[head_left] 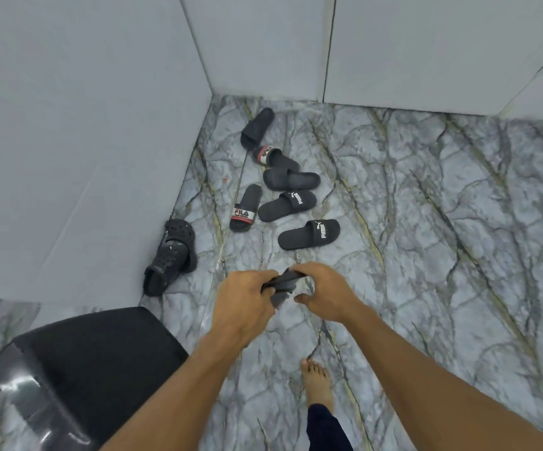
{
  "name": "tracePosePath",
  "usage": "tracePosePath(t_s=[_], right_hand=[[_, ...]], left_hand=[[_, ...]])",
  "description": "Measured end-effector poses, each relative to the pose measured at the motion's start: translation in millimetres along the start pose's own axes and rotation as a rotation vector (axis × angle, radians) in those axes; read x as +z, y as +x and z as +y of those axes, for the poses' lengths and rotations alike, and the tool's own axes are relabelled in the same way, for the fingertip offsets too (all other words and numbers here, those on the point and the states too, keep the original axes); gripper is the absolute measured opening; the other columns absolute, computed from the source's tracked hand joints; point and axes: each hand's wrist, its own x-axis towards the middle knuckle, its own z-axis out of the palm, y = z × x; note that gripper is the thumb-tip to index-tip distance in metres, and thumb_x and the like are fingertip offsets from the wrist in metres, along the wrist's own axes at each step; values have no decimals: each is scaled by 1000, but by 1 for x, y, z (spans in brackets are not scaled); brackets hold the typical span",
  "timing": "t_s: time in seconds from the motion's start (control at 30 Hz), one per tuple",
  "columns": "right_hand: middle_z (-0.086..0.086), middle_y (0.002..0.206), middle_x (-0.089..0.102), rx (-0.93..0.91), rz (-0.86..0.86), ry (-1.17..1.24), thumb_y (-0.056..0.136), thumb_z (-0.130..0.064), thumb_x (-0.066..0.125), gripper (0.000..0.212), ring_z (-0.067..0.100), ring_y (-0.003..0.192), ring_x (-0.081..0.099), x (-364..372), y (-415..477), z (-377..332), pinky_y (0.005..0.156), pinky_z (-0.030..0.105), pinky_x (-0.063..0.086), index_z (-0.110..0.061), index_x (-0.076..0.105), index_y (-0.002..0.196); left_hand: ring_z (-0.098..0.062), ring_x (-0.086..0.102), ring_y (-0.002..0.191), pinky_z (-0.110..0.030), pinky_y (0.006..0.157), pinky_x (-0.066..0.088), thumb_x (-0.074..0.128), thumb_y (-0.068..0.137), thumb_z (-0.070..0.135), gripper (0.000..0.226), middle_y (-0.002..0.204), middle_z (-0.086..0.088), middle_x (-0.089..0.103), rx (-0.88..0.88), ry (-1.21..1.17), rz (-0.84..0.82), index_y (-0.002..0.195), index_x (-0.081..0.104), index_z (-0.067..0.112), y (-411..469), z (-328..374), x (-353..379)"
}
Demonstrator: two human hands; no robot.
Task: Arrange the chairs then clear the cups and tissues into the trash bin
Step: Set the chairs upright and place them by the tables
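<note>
Both my hands are held out over the marble floor, gripping one thin black floppy item (279, 283) between them; it looks like a folded plastic bag, though I cannot tell for sure. My left hand (242, 301) pinches its left end and my right hand (327, 292) holds its right end from above. A black bin (78, 369) with a glossy side stands at the lower left, close to my left forearm. No chairs, cups or tissues are in view.
Several black slippers (283, 203) lie scattered on the floor ahead, and a pair of black clogs (170, 255) leans at the grey wall (78, 125) on the left. Grey wall panels close the corner behind them. My bare foot (315, 382) stands below my hands.
</note>
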Motion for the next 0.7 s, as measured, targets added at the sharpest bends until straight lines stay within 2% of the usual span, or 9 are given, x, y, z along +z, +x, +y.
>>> tracePosePath(t_s=[0.1, 0.2, 0.3, 0.37, 0.43, 0.47, 0.57, 0.63, 0.7], right_hand=[[-5, 99, 63, -109, -2, -84, 74, -22, 79, 31, 17, 95, 58, 8, -40, -55, 84, 37, 49, -25, 65, 101], [-12, 89, 65, -197, 25, -145, 72, -25, 78, 24, 11, 86, 59, 29, -91, -108, 78, 36, 51, -31, 64, 90], [-14, 76, 65, -292, 35, -223, 71, -33, 78, 16, 8, 74, 58, 51, -139, -153, 68, 36, 52, -29, 65, 79], [-13, 68, 62, -370, 6, -287, 72, -37, 79, 15, 10, 69, 56, 68, -175, -191, 62, 33, 48, -27, 68, 76], [-10, 61, 59, -471, -43, -333, 75, -33, 79, 14, 13, 63, 55, 83, -211, -235, 56, 28, 39, -25, 69, 75], [-9, 59, 57, -531, -73, -341, 76, -30, 79, 13, 13, 61, 54, 92, -228, -257, 54, 26, 35, -22, 69, 74], [-5, 57, 54, -670, -150, -369, 76, -26, 77, 19, 17, 58, 53, 123, -276, -322, 55, 28, 38, -16, 63, 69], [1, 62, 59, -753, -156, -421, 78, -26, 74, 18, 21, 61, 54, 145, -304, -356, 57, 34, 40, -16, 61, 70], [-2, 61, 58, -820, -182, -449, 81, -27, 72, 17, 18, 60, 49, 163, -327, -380, 58, 32, 34, -19, 60, 72]], left_hand=[[-17, 63, 70, -39, 65, 54, 65, 83, 10, 15, 74, 5, 70, -34, -66, 120, 89, 71, 21, -81, -3, -53], [-15, 65, 66, -36, 64, 56, 68, 85, 8, 14, 74, 3, 71, -123, -176, 228, 90, 72, 20, -181, -14, -106], [-12, 66, 67, -35, 68, 57, 71, 86, 11, 18, 76, 6, 71, -174, -257, 291, 94, 69, 26, -273, -24, -148], [-11, 66, 67, -36, 69, 57, 73, 84, 14, 21, 76, 8, 71, -196, -246, 363, 96, 66, 29, -341, -41, -173], [-12, 64, 64, -35, 66, 56, 72, 78, 23, 11, 69, 7, 68, -265, -186, 400, 87, 67, 27, -402, -60, -196], [-14, 63, 64, -34, 65, 56, 70, 73, 31, 12, 68, 7, 67, -308, -84, 374, 83, 66, 27, -427, -68, -208], [-23, 59, 74, -34, 64, 47, 69, 65, 45, 28, 81, 2, 62, -437, 372, 99, 85, 63, 26, -478, -72, -241], [-26, 58, 79, -37, 67, 39, 72, 71, 52, 40, 91, -3, 62, -497, 482, 2, 93, 60, 21, -503, -69, -253], [-26, 54, 73, -38, 67, 39, 71, 75, 57, 40, 87, -3, 63, -548, 475, 39, 86, 57, 21, -530, -76, -254]])
